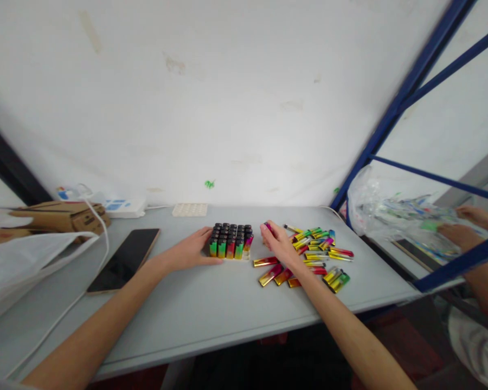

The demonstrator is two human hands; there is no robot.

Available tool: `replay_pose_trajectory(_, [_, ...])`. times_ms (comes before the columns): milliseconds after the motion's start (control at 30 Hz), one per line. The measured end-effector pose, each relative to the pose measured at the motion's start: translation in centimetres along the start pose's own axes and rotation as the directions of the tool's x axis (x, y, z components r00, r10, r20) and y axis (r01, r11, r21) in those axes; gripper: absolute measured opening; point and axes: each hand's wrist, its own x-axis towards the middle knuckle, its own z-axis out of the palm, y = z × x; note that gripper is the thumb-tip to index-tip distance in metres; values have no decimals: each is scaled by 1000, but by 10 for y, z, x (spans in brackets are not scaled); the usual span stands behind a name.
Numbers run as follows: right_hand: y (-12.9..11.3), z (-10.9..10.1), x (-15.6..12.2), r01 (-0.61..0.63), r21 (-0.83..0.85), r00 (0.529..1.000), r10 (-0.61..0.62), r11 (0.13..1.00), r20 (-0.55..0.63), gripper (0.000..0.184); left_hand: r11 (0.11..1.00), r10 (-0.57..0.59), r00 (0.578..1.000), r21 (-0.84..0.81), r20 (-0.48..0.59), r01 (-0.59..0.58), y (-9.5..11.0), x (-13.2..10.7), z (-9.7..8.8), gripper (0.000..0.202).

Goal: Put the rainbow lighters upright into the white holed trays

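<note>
Upright lighters [226,244] with black tops and green, red and yellow bodies stand in rows in a white tray [245,257]. My left hand [195,250] grips the tray's left side, thumb along the front and fingers toward the back. Just right of the tray, my right hand [277,241] is closed in a pinch on a lighter [267,226], of which only a purple-red bit shows. Beneath and beyond that hand lies a loose pile of shiny lighters [317,234] in yellow, red, green and purple.
A dark phone [126,260] and a white cable [101,230] lie to the left, near a cardboard box [67,216] and a plastic bag [28,265]. A white gridded tray [190,209] rests by the wall. Right of a blue frame [390,108], another person's hands [455,238] are by plastic bags.
</note>
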Motion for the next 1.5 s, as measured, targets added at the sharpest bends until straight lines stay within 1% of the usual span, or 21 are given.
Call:
replay_pose_trajectory(33, [-1,0,-1,1,-50,1000,-1,999,-9,56,1000,0,1000,-6,4,0,0,0,0,90])
replay_pose_trajectory(133, [-3,1,-3,-27,-114,999,23,993,-34,55,1000,-9,1000,-14,8,9,0,0,-1,89])
replay_pose_trajectory(300, [-4,2,-3,-25,-154,998,16,988,-58,42,1000,-15,1000,-13,2,15,0,-1,0,90])
replay_pose_trajectory(367, [-6,2,-2,-15,-163,997,2,986,-79,42,1000,-16,1000,-10,2,16,0,-1,0,91])
replay_pose_trajectory(467, [-9,0,-3,-2,-163,996,-14,987,-93,48,1000,-12,1000,-10,6,12,1,-1,-1,90])
replay_pose_trajectory(600, [-13,-3,-5,28,-149,998,-36,988,-47,46,1000,-5,1000,-13,5,5,3,-1,-1,88])
replay_pose_trajectory(700, [-15,-6,-5,112,-187,992,-122,976,-38,46,1000,-6,1000,-17,4,6,3,-1,-2,88])
replay_pose_trajectory(767, [-16,-9,-4,165,-236,984,-175,958,-24,50,1000,-10,1000,-20,4,10,3,-1,-1,89])
replay_pose_trajectory(800, [-16,-10,-4,174,-253,984,-180,952,-1,53,1000,-10,1000,-20,3,10,3,-1,-1,90])
replay_pose_trajectory(933, [-12,-11,-7,140,-246,986,-113,959,121,61,1000,6,1000,-15,-5,-6,2,-1,-1,88])
replay_pose_trajectory(1067, [-6,-7,-9,145,-262,983,-109,954,150,64,1000,-4,1000,-11,-6,4,4,0,-1,89])
replay_pose_trajectory(1167, [-5,-5,-9,168,-316,975,-109,934,195,56,1000,-9,1000,-12,3,9,7,0,-2,89])
replay_pose_trajectory(1367, [-7,-7,-6,233,-455,951,-104,859,291,36,1000,18,1000,-14,-1,-18,7,-1,-2,87])
replay_pose_trajectory(1433, [-7,-5,-6,247,-498,947,-99,831,305,34,1000,17,1000,-19,2,-17,5,-1,-2,87])
replay_pose_trajectory(1500, [-8,-3,-6,245,-542,948,-82,803,307,39,1000,10,1000,-22,1,-10,3,-1,-1,89])
